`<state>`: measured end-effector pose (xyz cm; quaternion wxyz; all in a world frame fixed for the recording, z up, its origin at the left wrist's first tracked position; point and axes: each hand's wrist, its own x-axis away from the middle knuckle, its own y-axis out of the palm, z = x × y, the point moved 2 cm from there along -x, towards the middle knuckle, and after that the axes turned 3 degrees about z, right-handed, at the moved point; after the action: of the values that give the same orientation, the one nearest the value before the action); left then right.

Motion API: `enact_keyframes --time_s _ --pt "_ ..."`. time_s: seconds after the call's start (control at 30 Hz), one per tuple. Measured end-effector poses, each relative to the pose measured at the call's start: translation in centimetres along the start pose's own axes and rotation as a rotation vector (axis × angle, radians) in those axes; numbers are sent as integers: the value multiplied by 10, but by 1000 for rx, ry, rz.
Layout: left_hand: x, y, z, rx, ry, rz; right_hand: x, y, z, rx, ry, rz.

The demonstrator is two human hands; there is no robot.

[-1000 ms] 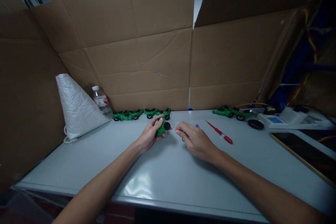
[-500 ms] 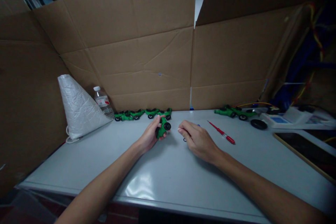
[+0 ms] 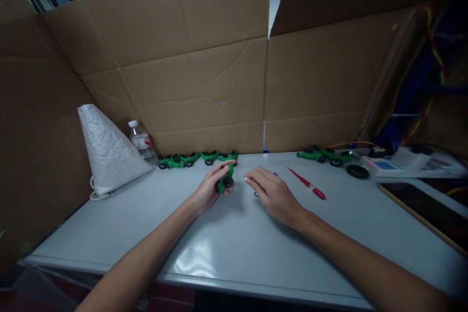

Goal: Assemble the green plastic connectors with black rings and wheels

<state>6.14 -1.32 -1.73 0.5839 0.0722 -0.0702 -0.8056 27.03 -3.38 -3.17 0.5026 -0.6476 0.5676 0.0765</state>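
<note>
My left hand (image 3: 207,189) is wrapped round a green toy car (image 3: 221,185) with a black wheel facing me, held a little above the white table. Across a small gap to the right, my right hand (image 3: 272,194) is closed in a pinch, thumb against fingers; a tiny pale bit shows at the fingertips, too small to name. A small black ring (image 3: 256,194) lies on the table just beneath the right fingers. Beyond that hand a small blue thing (image 3: 275,174) is partly hidden.
Several green toy cars (image 3: 188,160) line the cardboard wall (image 3: 204,83), with more green cars (image 3: 323,154) at back right. A red screwdriver (image 3: 307,184), a black disc (image 3: 358,171), a phone (image 3: 420,209) and a white device (image 3: 387,166) lie right. A bottle (image 3: 141,140) and silvery bag (image 3: 106,151) stand left.
The toy car has turned in my left hand, its wheel now lower and nearer the palm. My right hand has edged slightly left, still pinched.
</note>
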Motion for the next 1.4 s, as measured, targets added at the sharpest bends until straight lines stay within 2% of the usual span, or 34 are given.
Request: enact_keyframes --time_s 0.13,0.33,0.53,0.77,0.9,1.1,1.3,1.4 --pt "-2 -2 -2 -2 -11 19 0 -1 0 -9 -5 11" --pt "-3 -1 -8 -23 -13 45 3 -3 -5 -56 50 118" --pt "-1 3 -13 -82 -3 40 3 -2 -14 -11 23 134" --pt "-2 6 -21 -129 48 6 3 -5 -21 19 -75 131" --pt "-2 9 -21 -161 78 56 4 -1 -18 5 -96 137" --pt "2 16 -15 -314 202 83 5 1 -12 -107 -48 137" --pt "2 14 -16 -318 204 87 3 1 -9 -158 -10 146" --pt "4 16 -15 -316 264 105 3 -1 -11 -166 -10 152"
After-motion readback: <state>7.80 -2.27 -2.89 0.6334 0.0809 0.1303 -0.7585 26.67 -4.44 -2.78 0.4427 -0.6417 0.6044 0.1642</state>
